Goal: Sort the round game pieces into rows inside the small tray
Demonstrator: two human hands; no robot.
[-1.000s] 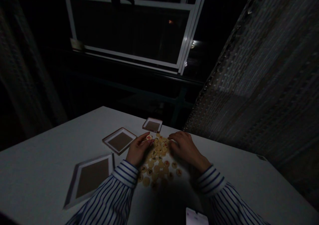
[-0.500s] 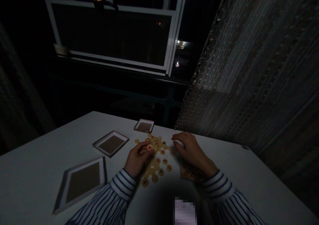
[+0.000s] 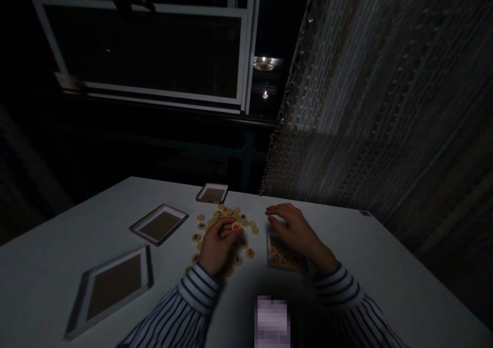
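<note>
Between the thumb and fingers of my left hand [image 3: 217,245] is a round xiangqi piece [image 3: 236,227], its red character facing up. The hand is closed on it, above a loose spread of pale wooden xiangqi pieces [image 3: 250,253], some with red or dark characters, some blank side up. My right hand [image 3: 295,232] hovers with fingers stretched and thumb apart, holding nothing that I can see. Below it lies a shallow tray [image 3: 268,258] with several red-marked pieces in its near part. The hand and its shadow hide the tray's right side.
Three shallow framed trays or lids lie on the white table [image 3: 173,266]: a large one [image 3: 115,286] near left, a medium one [image 3: 159,224] behind it, a small one [image 3: 212,193] at the back. A bead curtain [image 3: 327,132] hangs at the right, beyond the table's far edge.
The view has swung slightly to the right. My left hand, still holding a red-marked piece, has moved right towards my right hand. More of the tray under my right hand now shows.
</note>
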